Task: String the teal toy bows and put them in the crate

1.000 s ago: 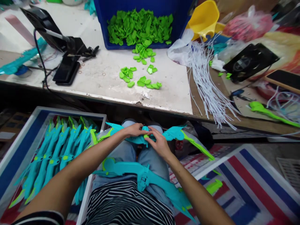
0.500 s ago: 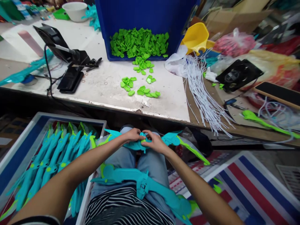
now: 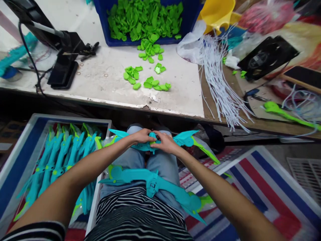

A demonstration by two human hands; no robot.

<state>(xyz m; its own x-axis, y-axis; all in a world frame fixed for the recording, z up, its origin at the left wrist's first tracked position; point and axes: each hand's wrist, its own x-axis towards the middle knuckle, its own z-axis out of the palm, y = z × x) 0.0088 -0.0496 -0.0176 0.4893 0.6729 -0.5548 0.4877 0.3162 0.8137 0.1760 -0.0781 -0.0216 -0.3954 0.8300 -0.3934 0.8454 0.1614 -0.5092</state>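
Observation:
Across my knees lies a teal plastic toy bow (image 3: 184, 138) with bright green ends. My left hand (image 3: 142, 136) is closed on its middle from the left. From the right, my right hand (image 3: 164, 142) grips the same middle, thumb and fingers bent around it. Between my fingertips shows a small green plastic piece (image 3: 152, 143) at the bow's centre; my fingers partly cover it. A second teal bow (image 3: 132, 176) rests on my lap nearer my body, touched by neither hand.
A blue bin (image 3: 104, 33) of green pieces stands on the worktable (image 3: 105, 90), with loose green pieces (image 3: 131, 75) before it. White cords (image 3: 218, 87) hang over the edge. At left, a crate (image 3: 72, 117) holds several teal bows; a striped crate (image 3: 265, 180) sits at right.
The whole view has tilted slightly downward, so the table and bin appear higher. Both hands stay at the middle of the bow with little visible movement.

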